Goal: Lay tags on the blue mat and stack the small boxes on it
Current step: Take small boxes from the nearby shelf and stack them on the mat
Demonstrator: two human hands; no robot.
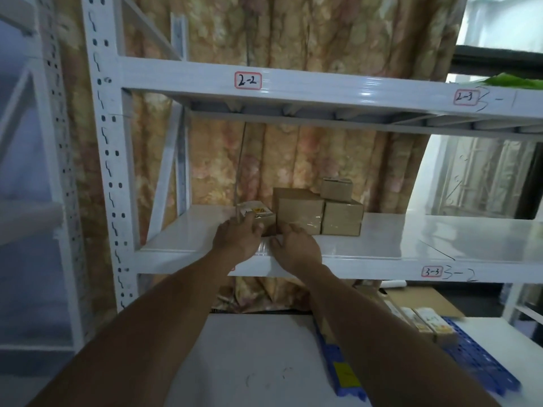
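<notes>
Several small brown cardboard boxes stand on the white shelf [382,242]. A small labelled box [258,215] sits at the left of the group. Beside it stand a taller box [298,214] and another box [342,220], with a tiny box [336,188] on top of that one. My left hand [238,239] rests its fingers against the labelled box. My right hand [296,249] lies at the shelf's front edge, fingers at the base of the taller box. Low on the right, the blue mat [482,365] carries long narrow boxes [423,321] and a yellow tag [345,374].
The white metal rack has an upper shelf beam [323,86] marked 2-2 and 2-3 above my hands, and a post [108,171] at the left. A floral curtain [293,160] hangs behind. A white table [258,356] lies below, with flat cardboard [417,299] at its far right.
</notes>
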